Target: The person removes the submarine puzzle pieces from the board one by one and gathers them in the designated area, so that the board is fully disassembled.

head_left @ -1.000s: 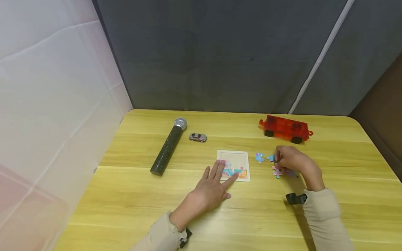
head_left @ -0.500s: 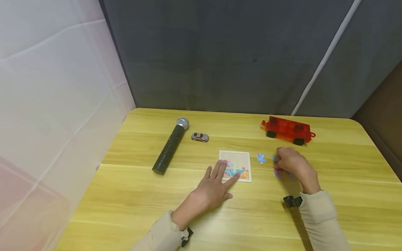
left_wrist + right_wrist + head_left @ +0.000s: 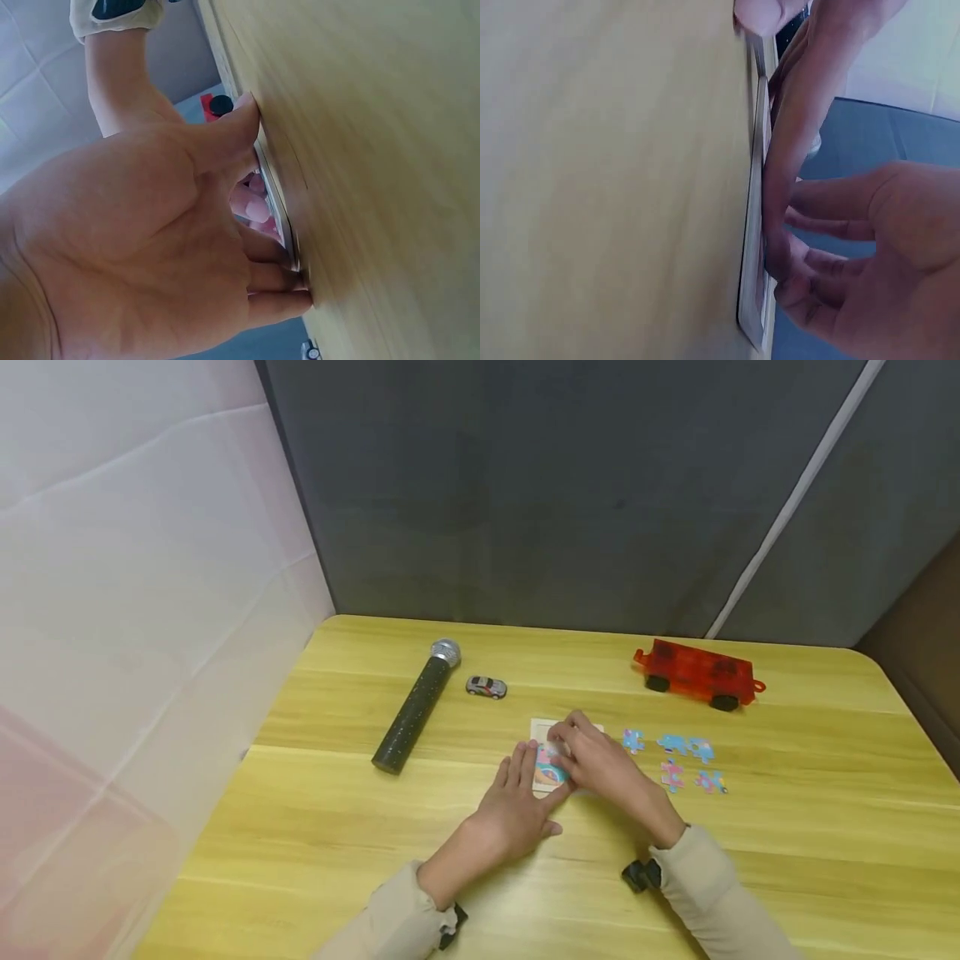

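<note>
Found near the middle of the yellow wood-grain tabletop (image 3: 802, 827): a pale, flat, square puzzle frame (image 3: 542, 723), with pink, teal and orange fitted pieces (image 3: 551, 775) visible on the left side (the rest largely covered by a hand). Observed touching the frame at the left side and near edge: left hand (image 3: 510, 820), fingers mostly straight and spread apart. Observed over the frame: right hand (image 3: 607, 766), fingers bent, tips down towards the inside. Cannot tell from any view whether clamped on a piece.

Counted to the right of the frame: five loose blue-and-pink jigsaw pieces (image 3: 672, 775), three in the far row, two in the near row. Logged farther off: a small silver toy car (image 3: 486, 687) beyond the frame to the left; a black speckled microphone with silver head (image 3: 412, 718), lying slantwise; a translucent red wheeled toy wagon (image 3: 701, 673) at far right.
</note>
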A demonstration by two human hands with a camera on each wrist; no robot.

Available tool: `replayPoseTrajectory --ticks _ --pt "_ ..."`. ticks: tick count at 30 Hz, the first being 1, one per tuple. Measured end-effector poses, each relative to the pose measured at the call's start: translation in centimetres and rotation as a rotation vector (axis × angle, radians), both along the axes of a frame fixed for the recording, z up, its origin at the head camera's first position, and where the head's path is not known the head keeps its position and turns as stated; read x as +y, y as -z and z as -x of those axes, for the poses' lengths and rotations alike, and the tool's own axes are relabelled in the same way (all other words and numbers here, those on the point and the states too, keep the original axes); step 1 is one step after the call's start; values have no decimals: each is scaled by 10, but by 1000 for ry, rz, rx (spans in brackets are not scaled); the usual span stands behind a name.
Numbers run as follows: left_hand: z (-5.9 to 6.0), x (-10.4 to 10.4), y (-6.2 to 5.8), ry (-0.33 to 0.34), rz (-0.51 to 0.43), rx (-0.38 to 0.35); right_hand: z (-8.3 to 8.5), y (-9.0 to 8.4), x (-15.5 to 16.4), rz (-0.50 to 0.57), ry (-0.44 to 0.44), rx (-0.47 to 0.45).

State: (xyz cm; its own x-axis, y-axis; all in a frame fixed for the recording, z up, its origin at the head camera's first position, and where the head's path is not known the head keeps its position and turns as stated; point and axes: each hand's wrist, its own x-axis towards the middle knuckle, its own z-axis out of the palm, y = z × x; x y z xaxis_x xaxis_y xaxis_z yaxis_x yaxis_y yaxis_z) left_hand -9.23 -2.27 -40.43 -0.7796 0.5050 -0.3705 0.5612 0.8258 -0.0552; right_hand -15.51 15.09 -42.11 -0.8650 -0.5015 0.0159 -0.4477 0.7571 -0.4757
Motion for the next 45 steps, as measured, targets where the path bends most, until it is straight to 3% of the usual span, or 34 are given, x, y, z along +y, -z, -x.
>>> replayPoseTrajectory --ticks 7,14,19,25,31,42,45 --pt "1 2 -1 -2 29 -4 -2 4 -5 17 64 15" --pt "1 2 0 -22 -10 -35 4 0 -1 198 74 -85" --pt "0 2 0 -22 -20 -31 11 -14 28 225 39 -147" --pt "0 2 0 -15 -20 -22 16 -27 75 133 42 -315" --pt "-1 0 1 0 -14 0 17 -28 98 54 86 -413" --pt "-1 0 -1 0 -33 3 10 -24 93 5 229 -388" --pt "-1 0 0 3 -34 6 7 -25 89 -74 261 -334"
